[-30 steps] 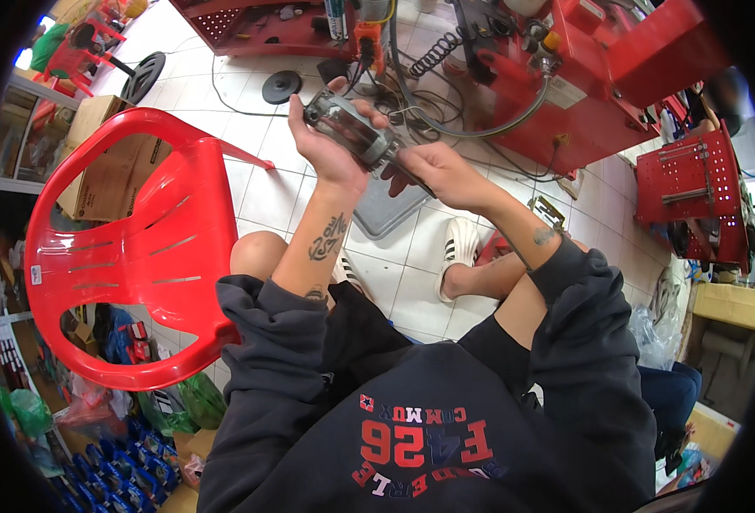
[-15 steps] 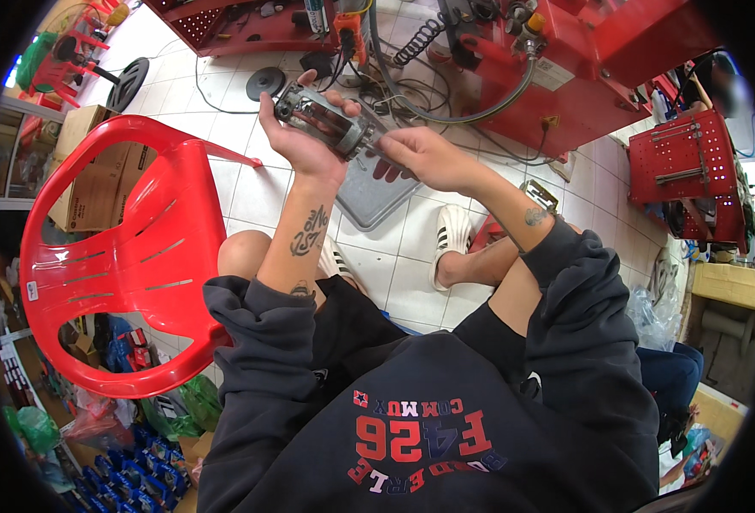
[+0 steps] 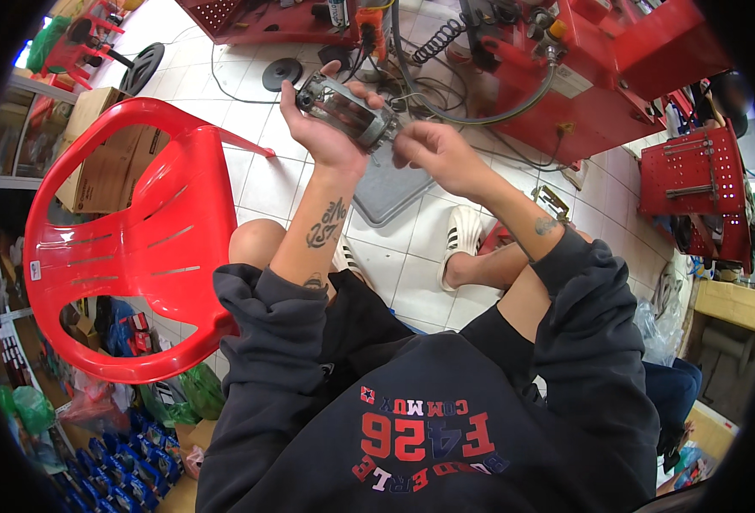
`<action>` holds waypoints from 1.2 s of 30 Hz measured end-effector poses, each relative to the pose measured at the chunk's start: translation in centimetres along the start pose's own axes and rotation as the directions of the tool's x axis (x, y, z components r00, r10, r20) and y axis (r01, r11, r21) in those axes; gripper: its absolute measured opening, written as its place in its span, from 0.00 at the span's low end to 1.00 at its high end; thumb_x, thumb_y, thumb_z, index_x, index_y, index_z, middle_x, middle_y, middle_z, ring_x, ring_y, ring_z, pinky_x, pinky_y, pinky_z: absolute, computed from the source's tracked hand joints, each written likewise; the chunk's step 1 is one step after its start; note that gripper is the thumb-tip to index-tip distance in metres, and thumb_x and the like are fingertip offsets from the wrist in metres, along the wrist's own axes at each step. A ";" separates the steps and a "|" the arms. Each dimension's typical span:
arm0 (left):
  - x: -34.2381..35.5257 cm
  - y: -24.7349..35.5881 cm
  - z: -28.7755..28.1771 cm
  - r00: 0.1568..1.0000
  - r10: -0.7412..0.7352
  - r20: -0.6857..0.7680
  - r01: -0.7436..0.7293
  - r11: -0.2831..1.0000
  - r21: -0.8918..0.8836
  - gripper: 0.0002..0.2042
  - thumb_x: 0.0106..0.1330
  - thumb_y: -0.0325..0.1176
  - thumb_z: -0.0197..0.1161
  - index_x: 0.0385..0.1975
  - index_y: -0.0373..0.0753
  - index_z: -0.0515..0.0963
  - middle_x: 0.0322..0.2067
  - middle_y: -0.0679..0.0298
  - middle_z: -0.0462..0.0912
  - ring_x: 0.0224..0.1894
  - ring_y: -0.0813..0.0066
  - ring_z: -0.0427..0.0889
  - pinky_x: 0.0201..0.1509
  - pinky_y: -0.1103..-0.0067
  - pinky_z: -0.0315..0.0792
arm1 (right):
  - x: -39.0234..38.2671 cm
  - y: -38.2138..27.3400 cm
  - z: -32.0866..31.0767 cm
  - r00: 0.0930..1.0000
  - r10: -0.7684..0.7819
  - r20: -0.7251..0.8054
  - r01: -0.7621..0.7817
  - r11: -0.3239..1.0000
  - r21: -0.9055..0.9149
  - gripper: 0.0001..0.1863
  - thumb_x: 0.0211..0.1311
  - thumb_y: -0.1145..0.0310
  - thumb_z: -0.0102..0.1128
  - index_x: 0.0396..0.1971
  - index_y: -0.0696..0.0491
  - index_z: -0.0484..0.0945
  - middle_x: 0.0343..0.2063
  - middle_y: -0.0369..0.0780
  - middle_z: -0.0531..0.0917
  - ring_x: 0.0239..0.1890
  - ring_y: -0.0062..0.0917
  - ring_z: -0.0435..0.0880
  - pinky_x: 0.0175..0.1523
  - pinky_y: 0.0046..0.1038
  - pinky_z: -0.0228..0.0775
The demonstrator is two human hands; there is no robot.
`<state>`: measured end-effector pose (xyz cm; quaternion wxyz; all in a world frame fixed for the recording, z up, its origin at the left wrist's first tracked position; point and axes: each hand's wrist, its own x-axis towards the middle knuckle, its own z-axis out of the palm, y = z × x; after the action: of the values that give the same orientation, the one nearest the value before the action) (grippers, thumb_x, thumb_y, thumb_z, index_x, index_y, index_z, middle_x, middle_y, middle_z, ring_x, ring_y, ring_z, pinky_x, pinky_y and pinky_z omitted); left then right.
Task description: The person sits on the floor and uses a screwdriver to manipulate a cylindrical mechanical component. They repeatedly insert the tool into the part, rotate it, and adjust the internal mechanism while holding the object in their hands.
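My left hand (image 3: 330, 147) is wrapped from below around a grey metal mechanical part (image 3: 349, 111), roughly cylindrical, with an open side and a dark reddish-brown core. Its thumb stands along the left end and the other fingertips show over the far side. At the part's right end, my right hand (image 3: 446, 158) has its fingers curled and pressed together. Whatever lies between those fingertips, if anything, is too small and hidden to name. The part is held in the air, tilted down to the right, above a grey tray-like slab (image 3: 386, 201) on the floor.
A red plastic chair (image 3: 198, 188) stands at my left. Ahead are a black disc (image 3: 282, 74), tangled cables and a hose (image 3: 480, 122), and a red machine (image 3: 522, 103). A red perforated tool rack (image 3: 693, 192) stands at the right. Bagged goods lie lower left.
My right fingers, stretched out beside the part's end before, are now curled in against it. The left hand still holds the part. The whole view has shifted slightly.
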<state>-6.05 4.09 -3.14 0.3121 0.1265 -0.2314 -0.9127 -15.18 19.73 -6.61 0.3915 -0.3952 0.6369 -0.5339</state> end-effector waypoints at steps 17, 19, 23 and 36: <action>-0.2 0.5 0.2 0.999 0.016 -0.031 -0.015 0.999 0.028 0.35 0.67 0.66 0.34 0.49 0.37 0.69 0.22 0.58 0.74 0.26 0.61 0.73 0.38 0.65 0.68 | -0.3 -1.6 1.5 0.993 0.053 -0.109 -0.037 0.989 0.140 0.21 0.60 0.62 0.69 0.43 0.59 0.70 0.39 0.40 0.79 0.37 0.19 0.79 0.43 0.25 0.73; -0.1 0.5 0.2 1.000 0.017 -0.012 -0.016 1.000 0.017 0.35 0.66 0.66 0.35 0.49 0.37 0.69 0.22 0.58 0.74 0.26 0.61 0.73 0.38 0.65 0.68 | 0.3 -1.0 -0.2 0.988 0.109 0.105 -0.116 0.992 0.059 0.24 0.61 0.66 0.68 0.49 0.59 0.66 0.41 0.41 0.77 0.43 0.23 0.79 0.49 0.27 0.71; -0.1 0.3 0.2 1.000 0.009 -0.016 -0.009 1.000 0.002 0.35 0.66 0.66 0.35 0.49 0.37 0.69 0.22 0.58 0.75 0.26 0.61 0.73 0.39 0.65 0.69 | -0.5 -0.2 1.0 0.996 -0.085 -0.037 0.082 0.992 -0.096 0.27 0.66 0.64 0.62 0.58 0.60 0.63 0.44 0.44 0.78 0.44 0.26 0.80 0.52 0.28 0.71; -0.3 0.7 0.1 0.999 0.023 -0.032 -0.022 1.000 0.009 0.34 0.66 0.65 0.36 0.49 0.36 0.69 0.23 0.58 0.74 0.26 0.61 0.73 0.39 0.65 0.69 | -1.1 -1.8 2.0 0.986 0.001 -0.167 -0.015 0.996 -0.084 0.24 0.66 0.58 0.63 0.51 0.62 0.70 0.40 0.42 0.80 0.43 0.23 0.79 0.47 0.27 0.73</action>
<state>-5.49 3.82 -2.63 0.3255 0.1397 -0.2318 -0.9060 -12.82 19.79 -4.96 0.3216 -0.3627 0.6913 -0.5358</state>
